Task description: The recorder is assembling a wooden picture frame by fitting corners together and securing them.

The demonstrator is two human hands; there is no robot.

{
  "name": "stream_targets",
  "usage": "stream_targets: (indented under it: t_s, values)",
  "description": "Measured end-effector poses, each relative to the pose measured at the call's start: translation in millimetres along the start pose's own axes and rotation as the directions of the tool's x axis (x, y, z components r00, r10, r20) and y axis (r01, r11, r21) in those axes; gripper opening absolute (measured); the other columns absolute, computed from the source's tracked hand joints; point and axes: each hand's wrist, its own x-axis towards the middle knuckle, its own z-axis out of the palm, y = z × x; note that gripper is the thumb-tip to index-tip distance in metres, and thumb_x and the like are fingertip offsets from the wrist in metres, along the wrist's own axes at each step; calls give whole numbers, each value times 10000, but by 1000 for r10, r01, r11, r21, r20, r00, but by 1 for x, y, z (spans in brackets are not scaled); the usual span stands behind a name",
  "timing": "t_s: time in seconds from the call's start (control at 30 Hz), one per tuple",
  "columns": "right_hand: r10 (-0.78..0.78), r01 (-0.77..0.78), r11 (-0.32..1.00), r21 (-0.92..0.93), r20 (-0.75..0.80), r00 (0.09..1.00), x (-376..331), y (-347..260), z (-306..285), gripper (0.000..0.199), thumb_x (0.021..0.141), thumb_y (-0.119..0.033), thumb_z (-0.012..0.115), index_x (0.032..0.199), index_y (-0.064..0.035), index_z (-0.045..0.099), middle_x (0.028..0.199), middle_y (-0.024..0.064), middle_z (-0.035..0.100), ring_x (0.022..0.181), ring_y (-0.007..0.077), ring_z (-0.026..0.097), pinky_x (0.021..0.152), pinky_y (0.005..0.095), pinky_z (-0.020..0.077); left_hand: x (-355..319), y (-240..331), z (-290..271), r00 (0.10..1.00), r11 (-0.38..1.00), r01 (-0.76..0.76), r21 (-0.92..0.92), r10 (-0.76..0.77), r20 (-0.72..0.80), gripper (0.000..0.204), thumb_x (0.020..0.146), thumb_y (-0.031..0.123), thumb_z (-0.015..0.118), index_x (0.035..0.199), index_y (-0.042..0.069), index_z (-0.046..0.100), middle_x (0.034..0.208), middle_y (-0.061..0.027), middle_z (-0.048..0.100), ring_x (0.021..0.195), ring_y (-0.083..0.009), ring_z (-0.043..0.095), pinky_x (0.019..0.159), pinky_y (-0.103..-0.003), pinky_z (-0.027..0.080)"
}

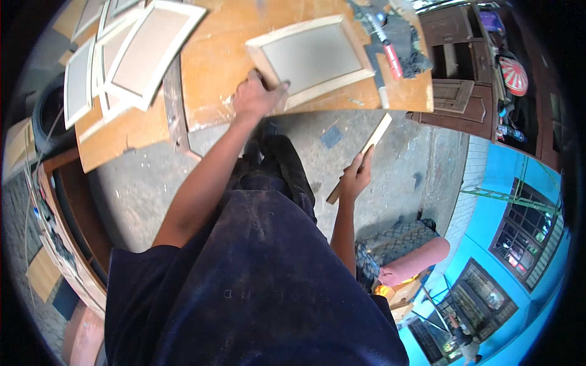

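Observation:
A pale wooden frame with a grey panel inside lies on the orange-brown worktable, near its front edge. My left hand grips the frame's near left corner, with the thumb over the near rail and the fingers around the left rail. Off the table's front edge, above the concrete floor, my right hand is closed around a flat wooden strip. The strip slants up to the right, its pale end above my fingers and its darker end below them. It is apart from the frame.
Several similar framed panels lie overlapped on the table's left side. A red and white tube rests on dark cloth at the table's right end. Brown cabinets stand to the right; a pink roll lies behind on the right.

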Motion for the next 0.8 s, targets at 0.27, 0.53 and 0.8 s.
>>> stream_targets:
  t_s: [0.27, 0.53, 0.8]
  values:
    - [70, -65, 974, 216, -18, 997, 56, -29, 41, 549, 1000, -210, 585, 1505, -67, 424, 827, 94, 635, 595, 100, 486, 535, 285, 433, 37, -2, -9, 984, 988, 20, 152, 7, -177, 820, 692, 383, 821, 1312, -1, 445, 1359, -245, 496, 1304, -403, 463, 1054, -458, 424]
    - [-176, 179, 979, 98, -44, 983, 135, -36, 71, 460, 867, -281, 769, 1197, 15, 647, 773, 101, 663, 653, 159, 613, 627, 333, 510, 76, -61, -58, 999, 900, -33, -434, 28, -17, 555, 707, 88, 728, 1214, -23, 532, 995, -146, 673, 879, -247, 659, 810, -343, 530]
    - [-193, 181, 962, 204, 40, 980, 168, -51, 100, 456, 842, -279, 789, 1168, 6, 645, 966, 113, 706, 848, 195, 661, 769, 346, 522, 36, -8, -99, 942, 655, -119, -746, 313, 125, 458, 771, -110, 688, 1171, 70, 558, 899, -30, 675, 776, -110, 597, 694, -261, 480]
